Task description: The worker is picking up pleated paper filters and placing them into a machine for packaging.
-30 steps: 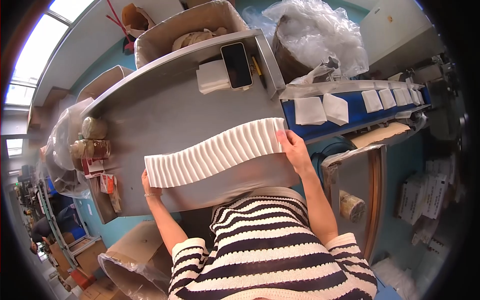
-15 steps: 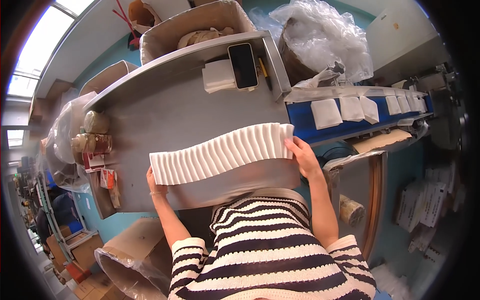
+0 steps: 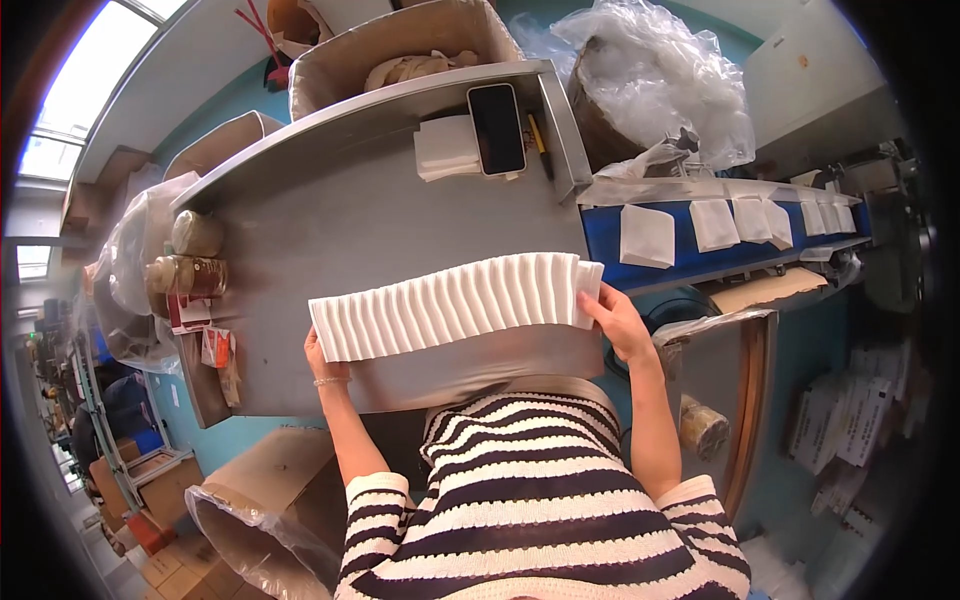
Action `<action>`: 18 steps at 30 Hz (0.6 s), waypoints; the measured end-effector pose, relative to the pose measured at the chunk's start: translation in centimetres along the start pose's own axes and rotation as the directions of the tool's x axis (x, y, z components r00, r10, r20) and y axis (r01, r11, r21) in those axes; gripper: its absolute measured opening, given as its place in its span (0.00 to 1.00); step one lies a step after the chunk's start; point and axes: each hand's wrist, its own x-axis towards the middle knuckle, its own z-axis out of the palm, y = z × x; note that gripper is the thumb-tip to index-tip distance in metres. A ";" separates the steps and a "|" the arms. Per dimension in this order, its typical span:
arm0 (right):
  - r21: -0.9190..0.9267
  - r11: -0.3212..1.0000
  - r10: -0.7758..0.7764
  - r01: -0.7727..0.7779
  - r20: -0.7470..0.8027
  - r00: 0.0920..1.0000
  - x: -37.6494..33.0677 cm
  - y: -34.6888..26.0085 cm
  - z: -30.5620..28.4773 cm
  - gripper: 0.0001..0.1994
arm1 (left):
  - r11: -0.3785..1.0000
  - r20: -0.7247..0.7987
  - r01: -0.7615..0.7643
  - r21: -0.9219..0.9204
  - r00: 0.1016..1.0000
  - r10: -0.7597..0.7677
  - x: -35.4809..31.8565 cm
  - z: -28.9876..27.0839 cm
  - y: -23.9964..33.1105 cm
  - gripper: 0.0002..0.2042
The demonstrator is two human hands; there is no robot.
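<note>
A long row of white folded paper napkins (image 3: 450, 305), packed side by side, spans the space between my two hands over the steel table (image 3: 330, 215). The row curves gently, with its right part farther from me. My left hand (image 3: 317, 352) is closed around the left end, its fingers partly hidden behind the paper. At the right end my right hand (image 3: 618, 320) grips the last napkins, thumb on the near face. One or more napkins there stand slightly apart from the rest. Whether the row's underside touches the table I cannot tell.
On the right, a blue conveyor belt (image 3: 668, 276) carries several white folded napkins (image 3: 646, 237). A phone (image 3: 497, 130), a white paper stack (image 3: 447, 150) and a yellow pen (image 3: 541, 147) lie at the table's back. Tape rolls (image 3: 190, 277) stand left; an open carton (image 3: 400, 40) sits behind.
Napkins on the belt have shifted, with the groups spaced differently. The held row has straightened slightly, and its right-end napkins stand out more. Both hands keep their grip; the whole view has shifted slightly.
</note>
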 end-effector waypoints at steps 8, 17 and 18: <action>0.133 0.990 -0.049 0.054 -0.044 0.998 1.6 0.3 1.8 0.27 | 0.998 -0.045 -0.004 -0.067 0.999 0.001 -0.8 1.1 -0.8 0.09; 0.355 0.930 0.011 0.093 -0.281 0.960 2.1 2.1 -1.4 0.22 | 0.989 0.105 -0.102 0.107 0.990 0.091 -1.7 2.0 -0.8 0.10; 0.083 0.968 -0.192 0.236 -0.356 0.915 2.3 2.4 0.1 0.24 | 0.989 0.112 -0.102 0.109 0.990 0.090 -1.6 1.9 -0.9 0.10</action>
